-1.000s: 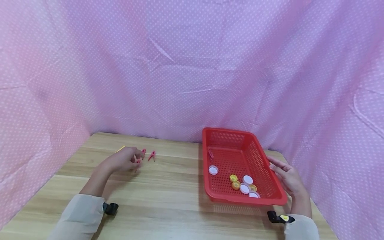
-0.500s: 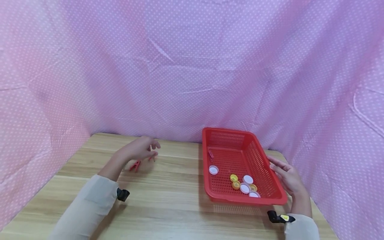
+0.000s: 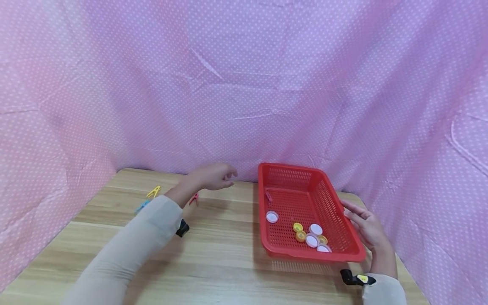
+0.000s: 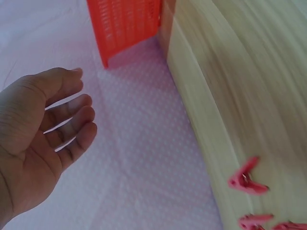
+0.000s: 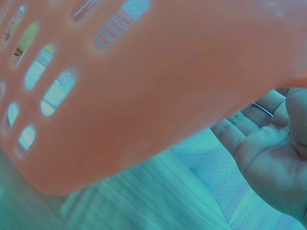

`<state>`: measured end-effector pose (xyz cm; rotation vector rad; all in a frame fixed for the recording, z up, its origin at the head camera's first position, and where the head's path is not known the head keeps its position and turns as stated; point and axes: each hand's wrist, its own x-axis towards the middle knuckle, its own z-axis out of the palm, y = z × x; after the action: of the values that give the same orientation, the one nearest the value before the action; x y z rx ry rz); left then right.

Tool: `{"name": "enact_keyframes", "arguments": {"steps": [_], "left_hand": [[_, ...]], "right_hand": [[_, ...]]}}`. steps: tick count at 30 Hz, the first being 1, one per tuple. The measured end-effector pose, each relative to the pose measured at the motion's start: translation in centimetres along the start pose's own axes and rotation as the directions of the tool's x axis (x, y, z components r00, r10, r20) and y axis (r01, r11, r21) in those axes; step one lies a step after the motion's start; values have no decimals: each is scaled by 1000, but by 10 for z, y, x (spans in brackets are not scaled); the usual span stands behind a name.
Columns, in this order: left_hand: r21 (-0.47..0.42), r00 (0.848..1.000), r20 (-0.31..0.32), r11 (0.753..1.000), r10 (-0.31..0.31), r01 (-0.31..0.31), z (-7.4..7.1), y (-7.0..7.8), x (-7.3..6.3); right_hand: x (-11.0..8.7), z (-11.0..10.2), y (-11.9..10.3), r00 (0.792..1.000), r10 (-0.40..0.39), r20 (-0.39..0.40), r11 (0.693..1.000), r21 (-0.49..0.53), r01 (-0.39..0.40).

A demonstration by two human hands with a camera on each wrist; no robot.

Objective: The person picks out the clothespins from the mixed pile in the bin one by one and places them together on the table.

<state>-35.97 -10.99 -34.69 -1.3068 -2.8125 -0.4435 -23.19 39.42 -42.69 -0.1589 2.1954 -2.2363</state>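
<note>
My left hand [image 3: 215, 176] is raised above the far part of the table, left of a red plastic basket [image 3: 305, 254]. In the left wrist view this hand [image 4: 48, 120] has loosely bent fingers, with nothing between them. My right hand [image 3: 367, 226] grips the basket's right side by the rim; in the right wrist view its fingers [image 5: 240, 127] are partly hidden behind the basket wall. A pink clothespin [image 3: 269, 197], white caps [image 3: 272, 217] and yellow caps [image 3: 298, 227] lie inside the basket. A pink clothespin [image 3: 194, 198] lies on the table below my left wrist.
A yellow clothespin [image 3: 153, 192] and a blue clothespin [image 3: 142, 206] lie at the table's left, beside my left sleeve. More pink clothespins [image 4: 254, 220] show in the left wrist view. A pink dotted cloth [image 3: 244, 106] hangs behind the wooden table [image 3: 213, 262].
My left hand has moved right, away from the clothespins and toward the basket. The yellow and blue clothespins have come into view. My right hand and the basket have stayed in place.
</note>
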Motion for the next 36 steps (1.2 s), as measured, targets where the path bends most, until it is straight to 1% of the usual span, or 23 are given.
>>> {"name": "enact_keyframes", "arguments": {"steps": [3,4,8,10,12,16,18,21,23,25,28,32,36], "left_hand": [[23,999,14,999,39,-39,3,9,19],[35,998,16,997,63,-63,4,12,25],[97,988,-4,984,153,-152,15,25,50],[123,985,-10,978,174,-171,21,32,61],[154,987,-4,975,160,-158,25,40,71],[208,993,37,972,108,-113,32,57,88],[209,994,51,973,92,-101,36,64,95],[165,995,61,983,73,-82,44,73,104],[106,996,67,992,64,-71,50,77,110],[62,995,79,996,61,-66,57,80,116],[26,993,106,998,55,-58,64,84,123],[26,989,144,999,34,-38,69,90,132],[30,977,212,999,-26,20,71,94,140]], "right_hand": [[-1,1,0,1000,1,-5,1000,-7,-1],[-1,1,0,1000,3,-4,1000,-9,-3],[-2,3,0,1000,5,2,1000,14,-5],[-2,3,0,1000,2,11,1000,32,-2],[-2,2,2,1000,-6,20,999,46,5],[-1,2,3,999,-27,34,999,48,26],[-1,2,3,999,-32,34,998,48,31],[-1,1,3,999,-31,36,998,51,29],[-2,1,3,999,-31,31,998,53,29],[-2,2,2,999,-27,27,999,47,26],[-3,2,2,1000,-20,15,999,30,19],[-2,1,2,1000,-9,8,1000,21,9],[0,1,2,1000,-1,-2,1000,17,1]]}}
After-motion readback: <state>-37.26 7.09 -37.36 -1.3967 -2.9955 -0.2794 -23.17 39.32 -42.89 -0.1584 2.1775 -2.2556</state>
